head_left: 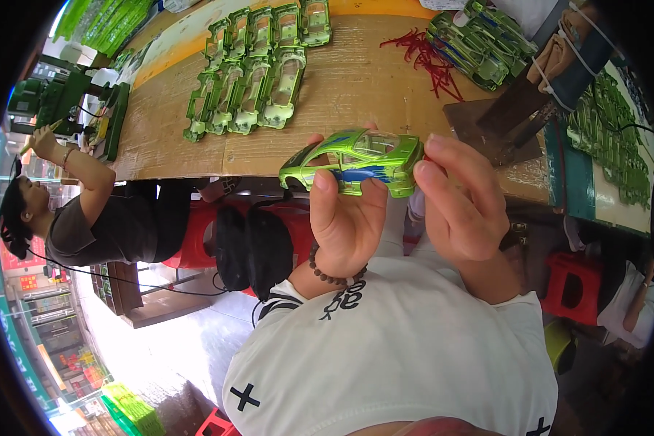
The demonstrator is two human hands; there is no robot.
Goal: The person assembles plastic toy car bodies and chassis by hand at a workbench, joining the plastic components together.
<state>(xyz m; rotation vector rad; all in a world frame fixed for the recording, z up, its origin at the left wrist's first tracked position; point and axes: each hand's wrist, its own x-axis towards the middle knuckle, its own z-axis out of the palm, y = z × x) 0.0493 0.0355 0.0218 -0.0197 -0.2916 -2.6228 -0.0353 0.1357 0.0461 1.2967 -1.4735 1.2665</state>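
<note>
A green toy car body shell (367,173) with blue and dark markings is held up in front of me, just off the table's near edge. My left hand (345,229) grips it from below and behind, thumb and fingers closed on its side. At the car's rear end, my right hand (466,207) has its thumb and fingertips pinched together. A bit of red shows between those fingertips, mostly hidden. On the table beyond, green car shells (251,91) lie upside down in two rows.
Red plastic strips (421,58) lie near a pile of green shells (479,43) at the back right. A dark metal stand (505,120) rises at the table's right. Leftward, a co-worker (109,225) sits by a green machine (58,102). Red stools (570,287) stand below.
</note>
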